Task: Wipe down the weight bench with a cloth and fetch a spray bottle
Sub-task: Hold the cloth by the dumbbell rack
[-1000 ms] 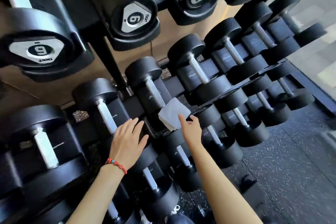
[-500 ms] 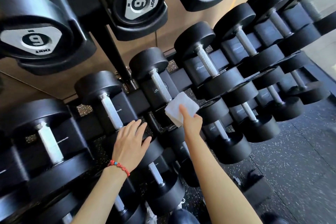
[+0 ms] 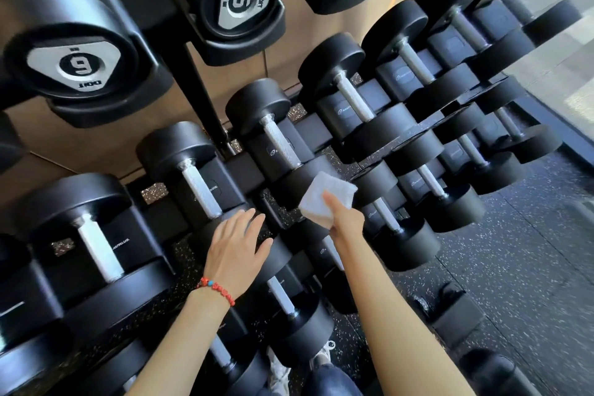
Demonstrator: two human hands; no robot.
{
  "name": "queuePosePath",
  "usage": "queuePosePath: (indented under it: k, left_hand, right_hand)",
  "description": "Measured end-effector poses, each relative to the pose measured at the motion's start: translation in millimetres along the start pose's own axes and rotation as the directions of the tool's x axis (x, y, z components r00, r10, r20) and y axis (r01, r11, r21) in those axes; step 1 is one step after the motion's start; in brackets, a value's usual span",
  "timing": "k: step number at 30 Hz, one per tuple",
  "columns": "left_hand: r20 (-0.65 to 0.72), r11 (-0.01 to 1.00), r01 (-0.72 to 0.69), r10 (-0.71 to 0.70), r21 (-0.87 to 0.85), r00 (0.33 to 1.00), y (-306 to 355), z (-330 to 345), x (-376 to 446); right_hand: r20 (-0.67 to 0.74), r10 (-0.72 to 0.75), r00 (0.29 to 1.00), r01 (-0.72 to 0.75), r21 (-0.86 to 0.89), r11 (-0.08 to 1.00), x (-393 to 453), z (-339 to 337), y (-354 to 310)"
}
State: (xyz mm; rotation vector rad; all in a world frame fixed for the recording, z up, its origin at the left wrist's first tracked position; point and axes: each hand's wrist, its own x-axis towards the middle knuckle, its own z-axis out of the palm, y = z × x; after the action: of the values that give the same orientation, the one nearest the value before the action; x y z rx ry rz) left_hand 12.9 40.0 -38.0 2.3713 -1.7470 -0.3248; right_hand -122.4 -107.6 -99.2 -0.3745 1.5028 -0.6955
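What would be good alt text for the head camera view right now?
A person's right hand grips a folded white cloth against a black dumbbell rack, while the left hand, with a red beaded bracelet at its wrist, rests open on a black round-headed dumbbell beside it.

The silver end plates (image 3: 74, 65) of two top-row dumbbells read "6". "NAUTILUS" stands on a saddle (image 3: 209, 193) of the rack below.
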Motion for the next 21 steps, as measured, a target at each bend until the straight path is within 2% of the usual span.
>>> queuePosePath:
  k: [5, 10, 14, 21]
  left_hand:
    - [0.01, 0.997, -0.079, 0.079, -0.006, 0.997, 5, -6, -16]
    - [0.006, 0.982, -0.188, 0.188, -0.001, 0.982, 17, -8, -35]
    - [0.077, 0.959, -0.282, 0.284, -0.027, 0.956, 37, -5, -51]
    - [0.121, 0.87, -0.493, 0.491, -0.021, 0.863, 95, 10, -77]
  right_hand:
    - [0.078, 0.014, 0.997, -0.018, 0.055, 0.998, -26, -41, 21]
    - [0.07, -0.042, 0.997, 0.032, 0.141, 0.99, -59, -82, 39]
    - [0.02, -0.076, 0.997, 0.069, 0.233, 0.97, -88, -122, 50]
    - [-0.117, -0.149, 0.982, 0.171, 0.201, 0.965, -130, -211, 74]
